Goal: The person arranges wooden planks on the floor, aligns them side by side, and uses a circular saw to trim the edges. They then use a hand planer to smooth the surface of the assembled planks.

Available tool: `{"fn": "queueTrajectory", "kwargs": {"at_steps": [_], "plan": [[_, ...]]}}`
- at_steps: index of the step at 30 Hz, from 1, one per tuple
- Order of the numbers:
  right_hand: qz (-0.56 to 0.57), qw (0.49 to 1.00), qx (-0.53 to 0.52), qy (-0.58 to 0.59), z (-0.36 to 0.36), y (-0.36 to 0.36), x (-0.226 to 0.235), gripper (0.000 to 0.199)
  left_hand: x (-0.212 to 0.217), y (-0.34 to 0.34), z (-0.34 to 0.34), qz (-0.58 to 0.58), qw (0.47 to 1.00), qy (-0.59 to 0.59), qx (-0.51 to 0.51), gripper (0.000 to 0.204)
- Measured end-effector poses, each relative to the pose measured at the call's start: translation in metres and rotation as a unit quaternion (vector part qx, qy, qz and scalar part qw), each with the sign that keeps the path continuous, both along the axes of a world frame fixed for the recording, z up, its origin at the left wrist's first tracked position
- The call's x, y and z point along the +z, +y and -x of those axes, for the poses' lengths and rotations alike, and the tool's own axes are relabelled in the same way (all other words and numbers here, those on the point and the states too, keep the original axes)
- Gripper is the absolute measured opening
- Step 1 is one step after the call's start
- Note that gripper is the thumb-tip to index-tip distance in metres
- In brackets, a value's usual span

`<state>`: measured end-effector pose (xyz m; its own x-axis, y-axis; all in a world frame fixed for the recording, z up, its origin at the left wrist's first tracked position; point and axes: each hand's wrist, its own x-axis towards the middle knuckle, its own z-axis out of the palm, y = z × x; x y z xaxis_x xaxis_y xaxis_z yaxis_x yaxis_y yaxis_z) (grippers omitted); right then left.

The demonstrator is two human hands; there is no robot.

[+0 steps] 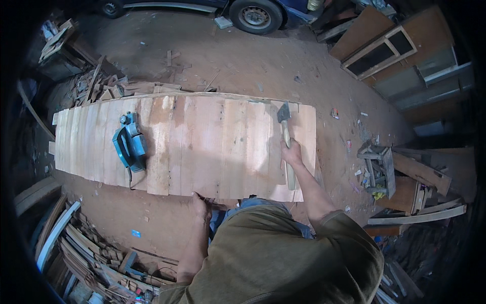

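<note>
A hammer (284, 113) with a dark metal head and a pale wooden handle is in my right hand (291, 153), whose fingers wrap round the handle. Its head points away from me, over the right end of a wide panel of wooden strips (202, 147) laid side by side. My left hand (202, 206) grips the panel's near edge, thumb at the top; the other fingers are partly hidden. Toward the panel's left end rests a blue electric planer (130, 144), its cord hanging toward the near edge.
Wood offcuts (109, 88) lie heaped behind the panel. Stacked timber strips (96, 248) fill the lower left. To the right are a small wooden stool (377, 169) and boards; wooden doors (400, 50) lean farther back. A parked vehicle's wheel (255, 16) shows at the top.
</note>
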<state>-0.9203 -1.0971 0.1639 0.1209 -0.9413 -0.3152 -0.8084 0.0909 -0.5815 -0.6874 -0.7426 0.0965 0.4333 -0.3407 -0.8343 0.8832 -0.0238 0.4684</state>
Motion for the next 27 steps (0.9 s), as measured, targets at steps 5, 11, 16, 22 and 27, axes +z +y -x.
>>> {"fn": "queueTrajectory", "kwargs": {"at_steps": [5, 11, 16, 22, 27], "plan": [[0.008, 1.000, -0.014, -0.007, -0.011, -0.015, -0.033, 0.034, -0.027, 0.004, -0.003, 0.010, 1.000, 0.023, -0.013, 0.052], [0.050, 0.991, 0.120, 0.025, -0.080, 0.081, 0.007, 0.035, 0.031, 0.066, -0.100, -0.033, 0.978, 0.083, -0.186, 0.041], [0.116, 0.970, 0.192, 0.090, -0.175, 0.188, 0.012, 0.037, -0.022, 0.180, -0.240, -0.145, 0.979, -0.146, 0.005, 0.045], [0.113, 0.977, 0.155, 0.098, -0.285, 0.259, -0.004, 0.048, -0.044, 0.190, -0.426, -0.107, 0.972, -0.166, 0.126, 0.050], [0.078, 0.965, 0.190, 0.164, -0.324, 0.257, -0.013, 0.048, -0.089, 0.182, -0.481, -0.165, 0.961, -0.102, 0.197, 0.058]]}}
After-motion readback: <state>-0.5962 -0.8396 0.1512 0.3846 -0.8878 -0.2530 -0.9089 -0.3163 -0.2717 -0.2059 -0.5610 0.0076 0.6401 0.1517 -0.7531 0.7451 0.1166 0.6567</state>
